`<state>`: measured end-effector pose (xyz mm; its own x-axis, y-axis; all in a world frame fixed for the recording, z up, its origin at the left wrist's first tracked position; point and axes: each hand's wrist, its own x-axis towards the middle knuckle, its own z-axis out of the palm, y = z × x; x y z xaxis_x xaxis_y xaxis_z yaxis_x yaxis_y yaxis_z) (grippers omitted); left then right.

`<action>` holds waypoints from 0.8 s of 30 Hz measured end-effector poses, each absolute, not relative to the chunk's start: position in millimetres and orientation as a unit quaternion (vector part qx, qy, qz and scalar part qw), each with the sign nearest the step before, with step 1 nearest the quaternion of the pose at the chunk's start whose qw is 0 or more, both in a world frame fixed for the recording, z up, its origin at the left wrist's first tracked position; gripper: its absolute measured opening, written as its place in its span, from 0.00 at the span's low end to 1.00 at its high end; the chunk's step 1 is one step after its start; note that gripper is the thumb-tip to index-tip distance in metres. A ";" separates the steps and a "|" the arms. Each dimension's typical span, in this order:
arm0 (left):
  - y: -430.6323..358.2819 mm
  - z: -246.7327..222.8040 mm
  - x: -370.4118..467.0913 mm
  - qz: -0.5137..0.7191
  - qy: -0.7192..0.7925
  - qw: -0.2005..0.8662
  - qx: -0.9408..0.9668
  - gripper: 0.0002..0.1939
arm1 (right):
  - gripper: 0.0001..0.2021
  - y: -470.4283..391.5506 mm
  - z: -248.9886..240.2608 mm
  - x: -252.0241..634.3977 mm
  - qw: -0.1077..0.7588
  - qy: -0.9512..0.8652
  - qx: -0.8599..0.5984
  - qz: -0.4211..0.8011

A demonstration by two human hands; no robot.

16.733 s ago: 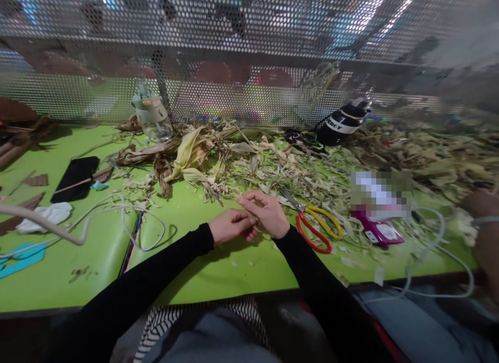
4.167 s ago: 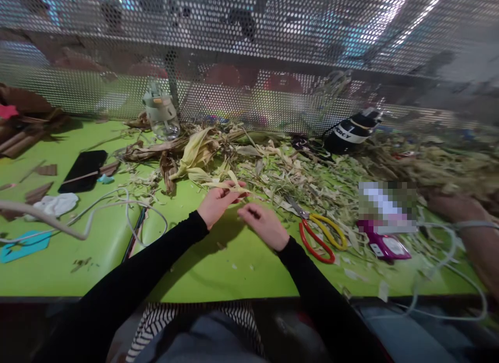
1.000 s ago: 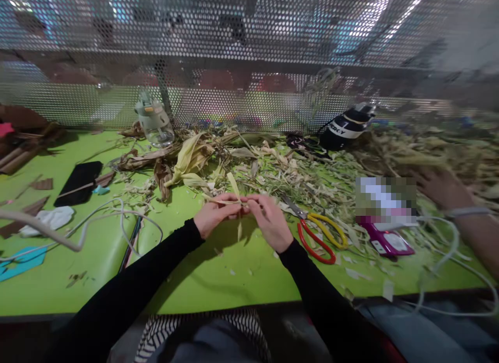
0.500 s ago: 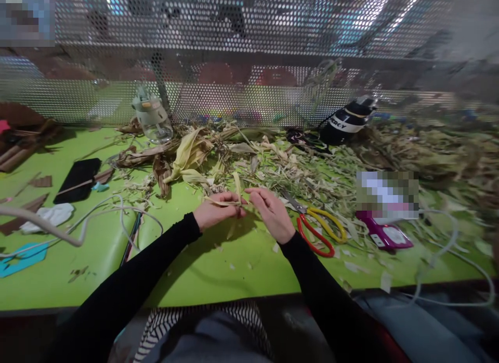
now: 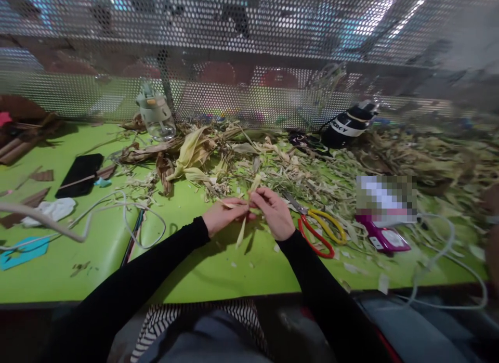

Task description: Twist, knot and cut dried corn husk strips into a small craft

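Note:
Between my two hands are pale strips of corn husk (image 5: 241, 233), crossing one another, with one end pointing up and one hanging down toward me. My left hand (image 5: 225, 215) is closed on the strips from the left, thumb on top. My right hand (image 5: 273, 212) pinches them at the crossing with thumb and fingers. The fingertips of both hands meet and hide the middle of the strips. Just right of my right hand lie scissors (image 5: 317, 230) with one red and one yellow handle, blades pointing away to the left.
Husk scraps (image 5: 288, 165) cover the table's back and right. A larger dried husk (image 5: 193, 150) lies ahead. Beyond stand a clear bottle (image 5: 158, 118) and a tilted black bottle (image 5: 346, 126) before a perforated metal screen (image 5: 234, 92). A phone (image 5: 80, 174), cables (image 5: 125, 212) and a purple device (image 5: 384, 235) lie around.
Both hands have shifted slightly right and come closer together. The strips have turned: the upright end leans right, and a hanging end now shows clearly below the fingers.

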<state>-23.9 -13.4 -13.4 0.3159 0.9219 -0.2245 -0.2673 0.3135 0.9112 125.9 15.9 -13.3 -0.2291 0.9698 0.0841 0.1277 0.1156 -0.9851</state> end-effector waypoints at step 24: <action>-6.5 -14.3 -33.4 0.516 0.332 0.712 0.342 0.19 | 0.08 5.6 0.0 127.8 0.453 -0.745 -0.454 0.185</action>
